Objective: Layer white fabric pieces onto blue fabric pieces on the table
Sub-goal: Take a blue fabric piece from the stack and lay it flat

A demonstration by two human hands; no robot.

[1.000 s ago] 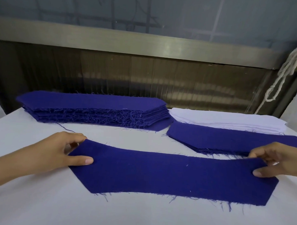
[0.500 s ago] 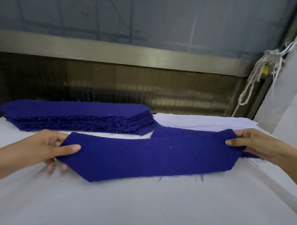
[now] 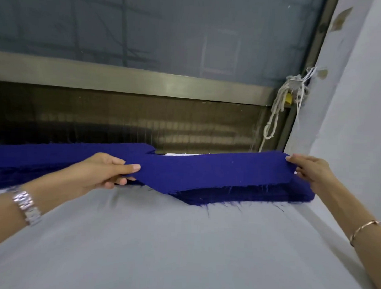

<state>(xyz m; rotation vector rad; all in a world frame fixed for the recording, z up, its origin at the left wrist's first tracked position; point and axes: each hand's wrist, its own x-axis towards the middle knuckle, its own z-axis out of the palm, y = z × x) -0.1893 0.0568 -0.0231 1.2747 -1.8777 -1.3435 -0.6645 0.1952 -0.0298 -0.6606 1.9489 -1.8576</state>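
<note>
Fabric in deep blue, one long blue piece (image 3: 216,173) with an angled left end, is stretched between both hands at the far side of the bench (image 3: 160,240). The left hand (image 3: 106,169) pinches its left end, thumb flat on top and the other fingers curled underneath. The right hand (image 3: 307,172) grips the right end, fingertips over the top edge and the remaining fingers bent against the cloth.

The piece hangs over a low blue pile (image 3: 248,196) with frayed edges that lies on the bench; whether it touches that pile cannot be told. A thin strip of white fabric (image 3: 178,154) shows just behind the held piece's upper edge. To the left, a taller blue stack (image 3: 44,158) runs off the frame, partly behind the left hand.

A metal watch (image 3: 26,204) sits on the left wrist, a thin bangle (image 3: 363,230) on the right. Beyond the bench are a metal rail (image 3: 122,77), a dark ribbed panel (image 3: 121,120) below it, and a knotted white rope (image 3: 274,117) hanging in the corner.
</note>
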